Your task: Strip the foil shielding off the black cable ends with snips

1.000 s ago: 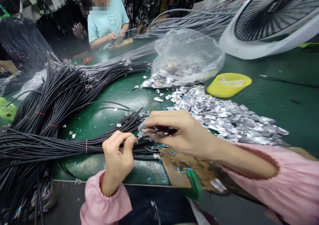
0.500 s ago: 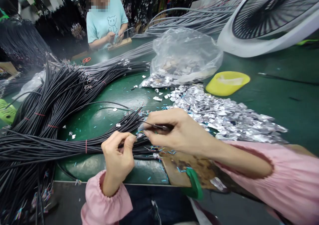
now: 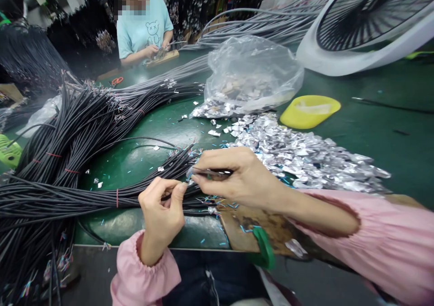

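Observation:
My left hand (image 3: 162, 211) is pinched closed at the end of a black cable, most of which its fingers hide. Thin coloured wires (image 3: 188, 177) show in the small gap between my two hands. My right hand (image 3: 237, 175) is closed around slim dark metal tweezers (image 3: 217, 172), their tips at those wires. Behind and under my left hand runs a bundle of black cables (image 3: 84, 202) tied with a red band, its stripped ends lying below my right hand.
Foil scraps (image 3: 305, 161) are heaped right of my hands, by a clear plastic bag (image 3: 254, 71) and a yellow scoop-like piece (image 3: 310, 111). A white fan (image 3: 339, 62) stands at back right. More black cables (image 3: 74, 134) lie left. A co-worker (image 3: 144, 30) sits opposite. A wooden board (image 3: 251, 220) with a green handle (image 3: 264, 247) is at the front.
My right hand has shifted slightly left and the tweezers' tips are closer to my left fingertips. The left hand has barely moved.

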Motion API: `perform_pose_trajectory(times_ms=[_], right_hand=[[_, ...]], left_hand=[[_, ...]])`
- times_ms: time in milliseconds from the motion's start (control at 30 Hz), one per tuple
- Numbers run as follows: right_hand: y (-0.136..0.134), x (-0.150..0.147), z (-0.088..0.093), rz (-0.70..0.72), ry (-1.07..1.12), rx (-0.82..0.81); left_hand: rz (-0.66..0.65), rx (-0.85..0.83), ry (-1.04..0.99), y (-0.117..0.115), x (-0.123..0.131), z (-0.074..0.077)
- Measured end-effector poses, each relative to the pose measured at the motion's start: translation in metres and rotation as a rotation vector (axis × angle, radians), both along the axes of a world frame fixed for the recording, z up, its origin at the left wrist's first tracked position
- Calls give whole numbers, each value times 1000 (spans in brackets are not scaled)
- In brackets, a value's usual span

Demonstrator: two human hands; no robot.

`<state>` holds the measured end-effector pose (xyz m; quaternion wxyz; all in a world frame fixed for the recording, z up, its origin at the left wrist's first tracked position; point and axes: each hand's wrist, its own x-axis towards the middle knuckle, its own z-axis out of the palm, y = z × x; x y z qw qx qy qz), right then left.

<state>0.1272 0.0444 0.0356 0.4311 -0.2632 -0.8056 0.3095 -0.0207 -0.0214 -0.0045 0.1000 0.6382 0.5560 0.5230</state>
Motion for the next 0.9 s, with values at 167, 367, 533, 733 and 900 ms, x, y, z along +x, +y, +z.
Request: perform_pose_trajectory(times_ms=[167, 367, 533, 733, 900], right_hand=[[8, -4, 3, 135, -9, -616], [14, -6, -2, 411, 33, -1031], [16, 0, -2, 414, -20, -726], [14, 4, 0, 353, -52, -403], [7, 6, -1, 188, 27, -55]], left_hand=[[-98, 42, 16, 1, -3, -1], [-162, 54, -9, 1, -8, -1], [-165, 60, -39, 1, -8, -5], [-141, 1, -44, 1, -10, -5], [-154, -68, -54, 0, -11, 1]])
